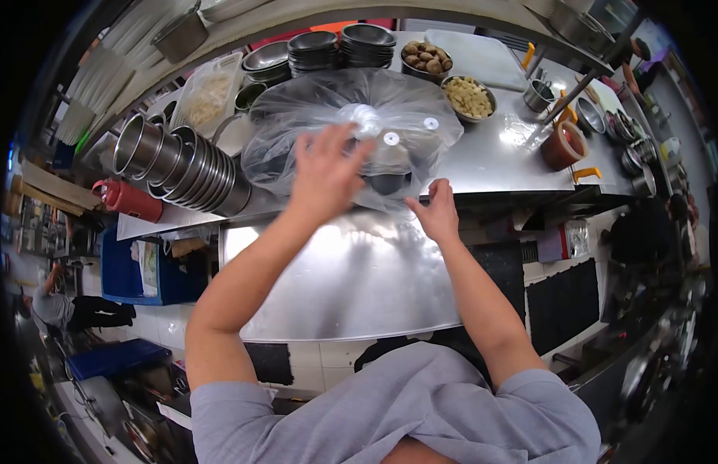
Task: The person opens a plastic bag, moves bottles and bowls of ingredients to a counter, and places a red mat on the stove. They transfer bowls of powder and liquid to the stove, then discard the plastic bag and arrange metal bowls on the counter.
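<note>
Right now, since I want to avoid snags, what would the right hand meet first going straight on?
Probably the clear, crumpled plastic bag; the right hand may already touch it, as depth is unclear.

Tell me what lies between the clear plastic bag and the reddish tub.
In the head view, just bare steel counter lies between the clear plastic bag and the reddish tub.

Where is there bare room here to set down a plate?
The lower steel surface looks bare between the counter and the grey shirt. The counter also has room between the plastic bag and the red-brown container. It's crowded left, with stacked metal pots, and at the back, with stacked bowls.
</note>
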`<state>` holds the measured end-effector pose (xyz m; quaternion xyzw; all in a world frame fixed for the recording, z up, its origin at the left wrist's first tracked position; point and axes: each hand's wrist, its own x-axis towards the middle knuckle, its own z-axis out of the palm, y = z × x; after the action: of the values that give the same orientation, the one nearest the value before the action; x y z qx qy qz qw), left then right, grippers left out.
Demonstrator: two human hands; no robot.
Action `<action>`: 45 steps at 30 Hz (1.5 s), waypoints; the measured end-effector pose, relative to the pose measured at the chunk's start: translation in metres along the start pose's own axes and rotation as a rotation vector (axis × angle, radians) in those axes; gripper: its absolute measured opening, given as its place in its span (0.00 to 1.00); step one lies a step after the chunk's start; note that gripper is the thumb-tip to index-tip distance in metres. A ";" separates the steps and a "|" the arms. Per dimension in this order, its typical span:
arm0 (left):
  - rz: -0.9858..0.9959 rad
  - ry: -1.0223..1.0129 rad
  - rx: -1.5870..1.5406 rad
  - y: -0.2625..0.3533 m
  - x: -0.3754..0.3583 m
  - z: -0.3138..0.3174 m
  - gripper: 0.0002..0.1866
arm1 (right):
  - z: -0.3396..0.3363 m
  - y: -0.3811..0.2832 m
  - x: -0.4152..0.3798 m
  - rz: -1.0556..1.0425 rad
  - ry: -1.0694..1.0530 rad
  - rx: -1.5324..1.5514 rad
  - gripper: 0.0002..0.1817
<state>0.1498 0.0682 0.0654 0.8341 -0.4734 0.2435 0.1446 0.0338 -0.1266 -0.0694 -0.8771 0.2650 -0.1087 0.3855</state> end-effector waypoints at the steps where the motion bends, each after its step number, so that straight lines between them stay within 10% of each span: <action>1: 0.103 0.000 -0.051 0.016 -0.001 0.004 0.37 | -0.005 -0.012 0.006 0.007 0.062 -0.050 0.31; 7: 0.188 0.037 0.026 0.033 0.019 0.087 0.30 | -0.003 -0.036 0.041 0.015 0.129 -0.158 0.09; 18: 0.260 -0.094 0.073 0.021 0.119 0.102 0.08 | -0.025 0.036 0.038 0.139 0.170 -0.131 0.17; 29: -0.537 -0.024 0.138 -0.086 0.207 0.089 0.15 | 0.021 0.123 0.023 0.425 -0.107 -0.278 0.20; 38: -0.859 -0.106 0.274 -0.282 0.055 0.146 0.17 | 0.027 0.151 0.025 0.323 -0.147 -0.213 0.20; 40: -1.156 -0.225 -0.771 -0.233 0.031 0.108 0.17 | 0.010 0.160 0.037 0.283 -0.180 -0.125 0.18; 45: -0.796 0.394 -0.907 -0.093 -0.023 0.035 0.17 | -0.067 0.079 0.080 -0.096 0.130 0.285 0.20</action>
<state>0.2291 0.1156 0.0229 0.7415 -0.1477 0.0953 0.6475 0.0444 -0.2560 -0.0829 -0.8163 0.2289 -0.2202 0.4825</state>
